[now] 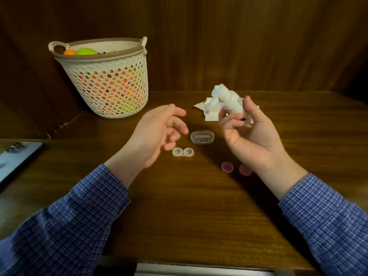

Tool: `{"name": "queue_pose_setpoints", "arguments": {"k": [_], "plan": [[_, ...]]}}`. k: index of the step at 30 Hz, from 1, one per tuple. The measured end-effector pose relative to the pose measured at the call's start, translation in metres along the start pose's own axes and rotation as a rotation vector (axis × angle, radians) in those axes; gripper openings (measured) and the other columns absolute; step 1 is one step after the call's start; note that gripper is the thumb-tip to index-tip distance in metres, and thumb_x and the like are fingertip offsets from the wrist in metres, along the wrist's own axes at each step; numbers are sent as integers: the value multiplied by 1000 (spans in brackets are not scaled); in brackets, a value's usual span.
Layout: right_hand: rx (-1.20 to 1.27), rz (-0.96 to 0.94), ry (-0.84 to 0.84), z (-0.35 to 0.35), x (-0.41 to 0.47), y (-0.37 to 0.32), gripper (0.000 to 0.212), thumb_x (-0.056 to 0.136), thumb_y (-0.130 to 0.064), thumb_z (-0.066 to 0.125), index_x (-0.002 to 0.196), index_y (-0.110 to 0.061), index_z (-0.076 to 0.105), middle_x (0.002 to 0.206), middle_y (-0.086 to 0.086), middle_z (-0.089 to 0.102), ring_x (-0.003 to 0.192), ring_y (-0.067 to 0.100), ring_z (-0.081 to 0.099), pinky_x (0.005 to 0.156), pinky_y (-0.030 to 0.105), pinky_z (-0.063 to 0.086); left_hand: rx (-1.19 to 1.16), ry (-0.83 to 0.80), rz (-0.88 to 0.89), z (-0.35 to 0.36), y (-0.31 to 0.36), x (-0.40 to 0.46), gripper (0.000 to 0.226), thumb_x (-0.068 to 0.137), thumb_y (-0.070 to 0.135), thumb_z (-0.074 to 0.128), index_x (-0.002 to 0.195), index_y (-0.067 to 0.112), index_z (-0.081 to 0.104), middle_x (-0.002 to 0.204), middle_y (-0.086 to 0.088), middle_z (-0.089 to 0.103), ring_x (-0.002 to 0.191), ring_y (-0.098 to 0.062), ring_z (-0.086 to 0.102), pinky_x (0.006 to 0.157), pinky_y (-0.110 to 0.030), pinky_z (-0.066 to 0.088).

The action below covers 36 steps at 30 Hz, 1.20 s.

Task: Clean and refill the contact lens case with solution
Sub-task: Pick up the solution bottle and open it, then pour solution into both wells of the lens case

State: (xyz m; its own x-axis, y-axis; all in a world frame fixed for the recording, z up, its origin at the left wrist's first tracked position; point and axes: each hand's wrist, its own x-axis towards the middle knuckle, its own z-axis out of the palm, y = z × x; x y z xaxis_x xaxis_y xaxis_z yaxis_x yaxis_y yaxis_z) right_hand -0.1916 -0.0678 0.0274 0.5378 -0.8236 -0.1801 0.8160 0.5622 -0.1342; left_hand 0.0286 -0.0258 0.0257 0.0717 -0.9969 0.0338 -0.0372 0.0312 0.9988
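- The clear contact lens case (183, 154) lies open on the brown worktop (189, 206), just under the fingers of the left hand (157, 134).
- That left hand is loose and holds nothing.
- The right hand (253, 140) holds a white solution bottle (229, 100), tipped to the left.
- Two pink caps (227, 166) lie below the right hand.
- A small clear box (200, 137) sits between the hands.
- A white basket (105, 80) stands far behind the left hand.

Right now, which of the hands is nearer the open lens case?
Left. The left hand hovers just left of the lens case, fingers loose. The right hand is up and to its right, holding the solution bottle.
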Motion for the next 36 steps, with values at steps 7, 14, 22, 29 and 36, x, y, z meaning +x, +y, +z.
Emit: {"name": "queue_pose_setpoints", "arguments": {"k": [7,14,22,29,36], "plan": [[125,-19,71,-7,4,-2,56,91,-33,74,130,2,55,91,13,65,70,13,62,60,17,52,778,-54,306,-21,-24,-8,17,93,22,74,109,28,70,79,16,62,60,-14,56,60,-38,57],[-74,82,170,-8,7,6,51,96,-41,65,125,0,56,118,4,68,60,11,63,50,20,54,836,-193,235,-19,-34,-4,64,89,23,80,143,33,47,106,19,61,66,-4,63,65,-24,61],[-181,177,205,-7,17,38,53,94,-48,66,131,-12,55,101,1,62,68,11,67,59,16,57,748,-174,232,-38,-41,-8,66,87,15,82,140,33,48,101,24,70,64,-13,66,59,-19,56],[-655,60,315,-3,35,70,43,87,-50,74,117,-21,59,77,9,60,52,16,63,52,26,56,769,-235,271,-65,-36,-18,62,82,18,86,133,32,54,102,19,70,77,-16,65,60,-17,54],[-1026,-95,184,-12,37,76,41,89,-52,71,110,-18,65,77,2,65,55,11,53,57,29,47,807,-297,369,-65,-38,-25,63,81,30,87,135,28,55,95,18,72,80,-15,64,65,-16,50]]}}
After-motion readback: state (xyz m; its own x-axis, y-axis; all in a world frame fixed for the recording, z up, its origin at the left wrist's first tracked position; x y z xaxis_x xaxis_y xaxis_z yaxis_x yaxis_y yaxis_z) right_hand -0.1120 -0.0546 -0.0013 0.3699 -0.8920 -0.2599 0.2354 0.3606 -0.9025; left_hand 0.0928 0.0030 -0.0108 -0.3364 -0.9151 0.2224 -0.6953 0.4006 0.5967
